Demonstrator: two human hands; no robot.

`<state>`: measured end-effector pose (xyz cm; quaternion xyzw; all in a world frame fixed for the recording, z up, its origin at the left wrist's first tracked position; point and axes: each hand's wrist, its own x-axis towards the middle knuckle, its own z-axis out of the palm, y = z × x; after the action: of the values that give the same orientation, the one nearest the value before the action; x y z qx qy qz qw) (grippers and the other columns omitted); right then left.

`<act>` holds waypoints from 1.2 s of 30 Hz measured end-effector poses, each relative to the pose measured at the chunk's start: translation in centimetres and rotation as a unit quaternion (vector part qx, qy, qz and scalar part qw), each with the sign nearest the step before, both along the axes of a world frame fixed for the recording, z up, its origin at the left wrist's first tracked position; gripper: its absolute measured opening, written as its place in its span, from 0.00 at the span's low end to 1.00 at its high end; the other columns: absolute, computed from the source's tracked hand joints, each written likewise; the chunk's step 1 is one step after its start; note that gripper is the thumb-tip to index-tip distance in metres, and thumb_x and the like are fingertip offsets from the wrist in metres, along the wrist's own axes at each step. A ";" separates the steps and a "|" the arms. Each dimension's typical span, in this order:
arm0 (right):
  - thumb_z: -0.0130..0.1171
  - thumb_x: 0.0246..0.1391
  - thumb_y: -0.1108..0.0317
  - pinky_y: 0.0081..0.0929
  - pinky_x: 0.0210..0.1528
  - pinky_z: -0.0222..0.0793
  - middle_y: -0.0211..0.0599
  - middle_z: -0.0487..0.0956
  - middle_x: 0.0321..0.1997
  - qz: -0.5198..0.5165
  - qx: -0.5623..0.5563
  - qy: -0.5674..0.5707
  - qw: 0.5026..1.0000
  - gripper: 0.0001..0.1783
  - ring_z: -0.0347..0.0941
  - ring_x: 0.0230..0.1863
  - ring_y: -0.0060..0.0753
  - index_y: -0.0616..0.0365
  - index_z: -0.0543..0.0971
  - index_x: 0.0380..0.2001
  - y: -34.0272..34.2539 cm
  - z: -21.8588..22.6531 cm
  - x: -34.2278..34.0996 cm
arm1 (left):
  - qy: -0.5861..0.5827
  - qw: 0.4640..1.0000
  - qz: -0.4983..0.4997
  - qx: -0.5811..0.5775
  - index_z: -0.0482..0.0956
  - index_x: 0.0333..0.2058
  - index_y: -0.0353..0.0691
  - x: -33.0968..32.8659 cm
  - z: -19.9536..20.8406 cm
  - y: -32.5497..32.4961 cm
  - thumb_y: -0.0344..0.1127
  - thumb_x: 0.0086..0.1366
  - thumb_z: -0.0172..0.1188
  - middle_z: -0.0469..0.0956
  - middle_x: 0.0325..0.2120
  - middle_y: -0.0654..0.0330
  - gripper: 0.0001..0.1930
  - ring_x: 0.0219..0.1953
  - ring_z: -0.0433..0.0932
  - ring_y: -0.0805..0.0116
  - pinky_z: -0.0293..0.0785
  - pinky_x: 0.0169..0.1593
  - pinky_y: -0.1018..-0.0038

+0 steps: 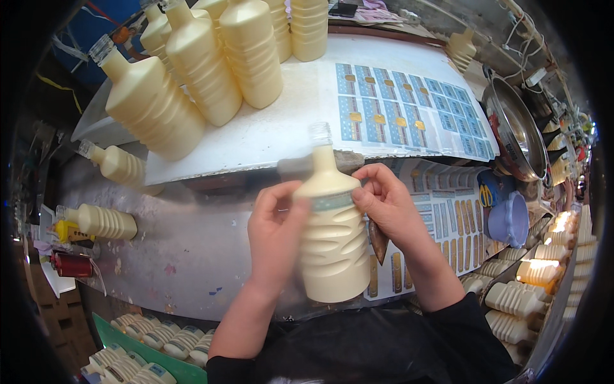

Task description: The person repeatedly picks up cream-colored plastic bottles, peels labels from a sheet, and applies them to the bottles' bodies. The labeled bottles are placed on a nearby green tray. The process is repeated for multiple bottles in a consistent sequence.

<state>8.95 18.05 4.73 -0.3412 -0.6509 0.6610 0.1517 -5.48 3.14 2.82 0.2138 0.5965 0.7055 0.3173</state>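
Note:
In front of me stands a cream bottle (334, 256) with a wavy ribbed body and a clear threaded neck. A blue-green label strip (332, 201) runs around its shoulder. My left hand (276, 224) is closed against the bottle's left side at the strip, its fingers somewhat blurred. With thumb and fingers, my right hand (390, 201) presses the strip's right end onto the bottle. A brown, pointed tool (378, 243) juts down from under my right palm; its upper part is hidden.
Several cream bottles (249, 57) stand on the white raised board (300, 121), beside blue-and-gold label sheets (384, 105). More sheets, a purple basin (508, 219), yellow-handled scissors (486, 195) and a metal pan (521, 128) sit rightward. Bottles lie at both lower sides, some in a green crate (137, 349).

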 end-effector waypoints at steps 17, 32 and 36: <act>0.64 0.63 0.65 0.12 0.33 0.62 0.21 0.73 0.29 -0.015 0.009 0.027 0.999 0.17 0.67 0.30 0.09 0.61 0.74 0.50 -0.3 -0.1 -0.3 | -0.015 1.000 0.023 -0.012 0.81 0.50 0.32 -0.2 -0.9 0.0 0.30 0.71 0.61 0.77 0.45 0.62 0.12 0.45 0.76 0.75 0.74 0.52 0.76; 0.63 0.64 0.67 0.12 0.34 0.62 0.20 0.72 0.28 -0.010 0.016 0.017 1.000 0.16 0.66 0.30 0.10 0.61 0.73 0.51 -0.2 -0.1 -0.3 | -0.104 0.993 0.046 0.027 0.78 0.56 0.28 0.5 -1.0 -0.5 0.25 0.74 0.49 0.82 0.47 0.55 0.16 0.46 0.79 0.72 0.74 0.54 0.75; 0.63 0.64 0.66 0.11 0.34 0.62 0.20 0.72 0.29 -0.011 0.014 0.024 1.000 0.17 0.66 0.31 0.09 0.61 0.73 0.51 -0.3 -0.2 -0.2 | -0.097 0.994 0.046 0.023 0.78 0.56 0.28 0.6 -0.9 -0.5 0.25 0.74 0.50 0.82 0.47 0.55 0.16 0.47 0.79 0.72 0.74 0.55 0.74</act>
<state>8.73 17.77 4.53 -0.3302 -0.6526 0.6580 0.1792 -4.91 2.63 1.87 0.1239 0.5563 0.7501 0.3355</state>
